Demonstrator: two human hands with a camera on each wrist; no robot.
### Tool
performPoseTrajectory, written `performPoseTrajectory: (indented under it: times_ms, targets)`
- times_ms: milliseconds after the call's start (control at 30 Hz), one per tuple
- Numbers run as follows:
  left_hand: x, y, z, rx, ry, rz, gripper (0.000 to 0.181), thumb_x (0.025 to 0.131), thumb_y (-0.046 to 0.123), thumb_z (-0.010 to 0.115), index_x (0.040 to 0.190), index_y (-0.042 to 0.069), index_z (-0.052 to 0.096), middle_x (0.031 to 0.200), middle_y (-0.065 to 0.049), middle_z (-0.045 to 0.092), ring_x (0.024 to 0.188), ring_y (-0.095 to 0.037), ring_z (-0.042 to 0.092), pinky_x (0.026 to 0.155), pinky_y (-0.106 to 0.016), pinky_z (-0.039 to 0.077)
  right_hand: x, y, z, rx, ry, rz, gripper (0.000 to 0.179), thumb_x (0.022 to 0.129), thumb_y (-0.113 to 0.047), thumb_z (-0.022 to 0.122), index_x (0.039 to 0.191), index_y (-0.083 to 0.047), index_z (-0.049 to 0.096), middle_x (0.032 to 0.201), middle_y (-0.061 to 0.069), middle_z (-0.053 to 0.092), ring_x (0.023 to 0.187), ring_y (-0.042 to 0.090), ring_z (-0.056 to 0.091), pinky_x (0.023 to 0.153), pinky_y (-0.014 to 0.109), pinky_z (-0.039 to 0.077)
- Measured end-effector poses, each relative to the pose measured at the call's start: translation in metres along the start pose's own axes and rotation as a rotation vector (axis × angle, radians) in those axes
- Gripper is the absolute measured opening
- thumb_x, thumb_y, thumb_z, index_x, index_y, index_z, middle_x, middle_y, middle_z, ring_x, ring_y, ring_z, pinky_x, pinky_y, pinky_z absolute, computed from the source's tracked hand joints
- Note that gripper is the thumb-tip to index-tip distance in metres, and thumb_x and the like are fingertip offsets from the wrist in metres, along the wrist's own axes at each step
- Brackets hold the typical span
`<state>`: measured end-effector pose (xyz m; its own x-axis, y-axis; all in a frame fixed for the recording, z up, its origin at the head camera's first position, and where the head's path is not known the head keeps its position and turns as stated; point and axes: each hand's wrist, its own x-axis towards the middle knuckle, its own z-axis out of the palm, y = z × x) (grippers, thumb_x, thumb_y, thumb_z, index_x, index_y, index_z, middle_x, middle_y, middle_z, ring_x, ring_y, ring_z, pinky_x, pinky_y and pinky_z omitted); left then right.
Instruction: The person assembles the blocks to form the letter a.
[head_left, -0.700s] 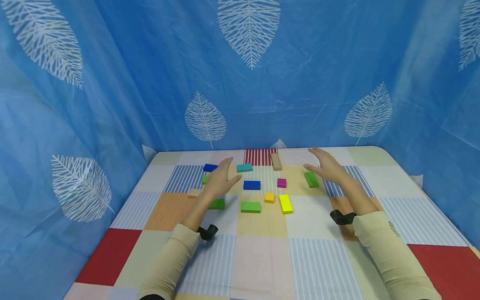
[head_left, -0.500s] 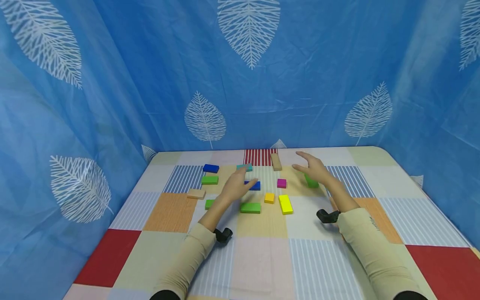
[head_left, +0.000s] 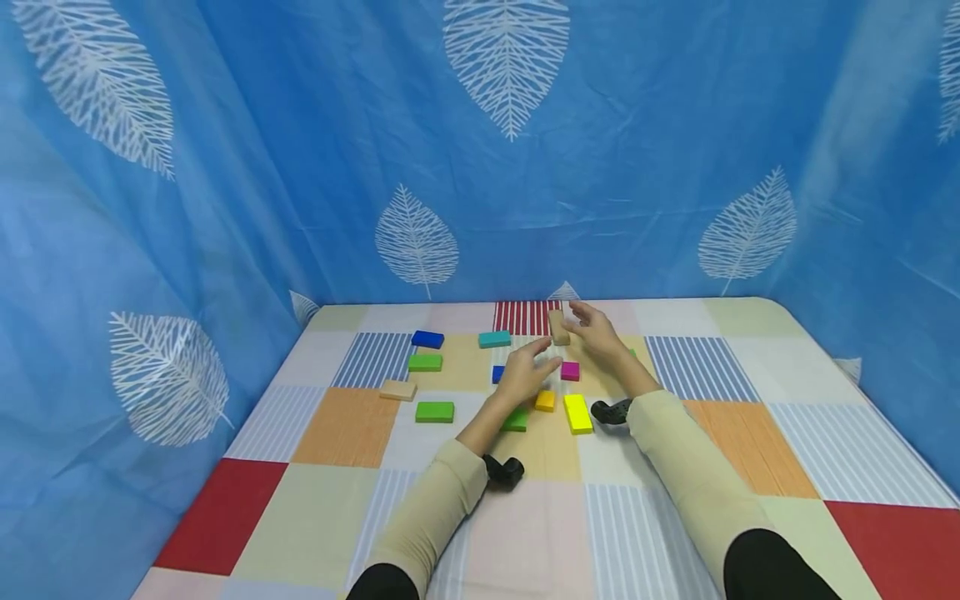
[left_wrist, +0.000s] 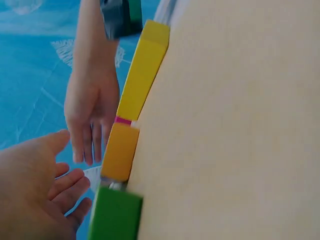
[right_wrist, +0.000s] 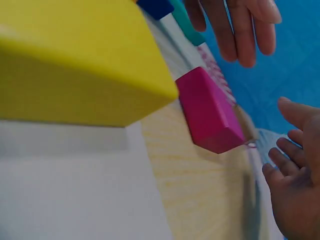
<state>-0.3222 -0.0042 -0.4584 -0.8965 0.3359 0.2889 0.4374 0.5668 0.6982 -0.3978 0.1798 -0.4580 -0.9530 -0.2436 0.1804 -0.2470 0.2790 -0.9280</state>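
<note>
My left hand (head_left: 522, 375) hovers over the middle of the blocks, holding nothing, its fingers spread and relaxed. Partly hidden beneath it are a dark blue block (head_left: 497, 374) and a green block (head_left: 515, 419). My right hand (head_left: 600, 338), also holding nothing, has its fingertips beside a tan wooden block (head_left: 558, 327) in the head view. A magenta block (right_wrist: 209, 112) and a yellow block (right_wrist: 80, 60) lie close by in the right wrist view. Seen from the left wrist, an orange block (left_wrist: 120, 152) sits between the yellow block and a green one.
On the left of the patchwork cloth (head_left: 337, 517) lie a blue block (head_left: 427, 339), two green blocks (head_left: 435, 412) and a wooden block (head_left: 397, 390). A teal block (head_left: 494, 339) lies farther back. Behind the table hangs a blue leaf-print curtain (head_left: 315, 167).
My left hand has moved right, from above the left blocks to the middle. My right hand has moved left, toward the tan wooden block. The two hands are now close together.
</note>
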Motion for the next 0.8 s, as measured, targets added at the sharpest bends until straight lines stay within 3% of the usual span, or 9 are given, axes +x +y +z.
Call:
performPoseTrajectory:
  times_ms: [133,433,633,800]
  targets:
    - [0.003,-0.004,0.009,0.008,-0.016,-0.009,0.049,0.092,0.031,0.058,0.133,0.005,0.05,0.127,-0.007,0.056,0.118,-0.02,0.05,0.098,-0.031,0.041,0.007,0.01,0.003,0.028,-0.021,0.027,0.057,0.096,-0.011,0.05,0.141,0.01,0.022,0.146,0.025,0.021,0.134,0.038,0.02,0.109,0.044,0.02]
    - [0.0,-0.002,0.016,0.165,-0.102,-0.037,0.051,0.09,0.035,0.059,0.136,0.015,0.048,0.131,0.0,0.053,0.12,-0.017,0.048,0.097,-0.031,0.041,0.014,0.016,0.003,-0.081,-0.09,-0.011,0.054,0.097,-0.011,0.048,0.142,0.007,0.024,0.145,0.028,0.023,0.133,0.04,0.022,0.109,0.045,0.02]
    - [0.001,-0.002,0.019,0.269,-0.112,-0.014,0.049,0.09,0.038,0.059,0.134,0.018,0.051,0.131,0.001,0.053,0.117,-0.018,0.051,0.096,-0.03,0.042,0.022,0.019,0.002,-0.106,-0.145,-0.014,0.052,0.098,-0.01,0.045,0.142,0.006,0.024,0.143,0.029,0.026,0.131,0.041,0.025,0.108,0.047,0.022]
    - [0.002,-0.001,0.019,0.325,-0.112,-0.012,0.047,0.089,0.039,0.059,0.132,0.021,0.054,0.133,-0.001,0.051,0.116,-0.02,0.052,0.095,-0.031,0.042,0.025,0.016,0.003,-0.191,-0.151,-0.011,0.048,0.098,-0.009,0.043,0.142,0.005,0.027,0.142,0.028,0.028,0.13,0.04,0.028,0.105,0.048,0.027]
